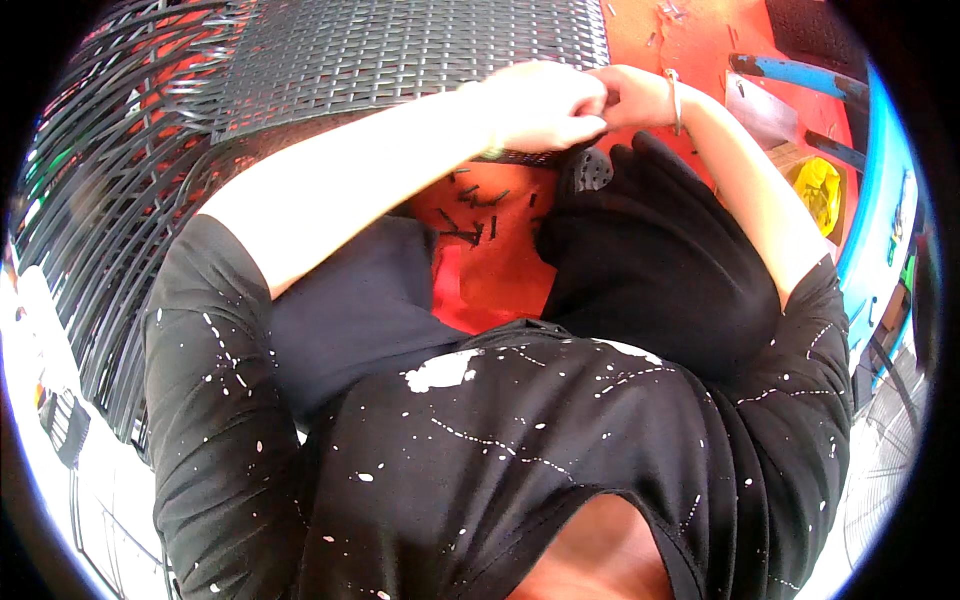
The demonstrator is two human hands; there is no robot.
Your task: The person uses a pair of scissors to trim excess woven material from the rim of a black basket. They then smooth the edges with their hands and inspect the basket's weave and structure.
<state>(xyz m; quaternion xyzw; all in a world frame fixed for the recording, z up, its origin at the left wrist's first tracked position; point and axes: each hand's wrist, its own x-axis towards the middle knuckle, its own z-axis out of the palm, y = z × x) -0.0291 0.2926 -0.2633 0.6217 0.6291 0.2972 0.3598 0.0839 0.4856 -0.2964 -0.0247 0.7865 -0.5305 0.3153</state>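
Note:
A dark grey woven wicker panel (400, 55) lies in front of me at the top of the view. At its near right corner my two hands meet. My left hand (545, 105) is closed, its thumb and curled fingers pressed together by the panel's edge. Right against it, my right hand (638, 97) has its fingers bent in and a thin band round the wrist. Whatever the fingers grip is hidden between the hands. Just below them, a dark perforated piece (592, 170) shows beside my knee.
Many dark wicker strands (90, 220) curve along the left side. Short cut strip pieces (470, 225) are scattered on the red floor (510, 275) between my legs. To the right stand a worn blue frame (880, 190) and a yellow bag (818, 195) in a cardboard box.

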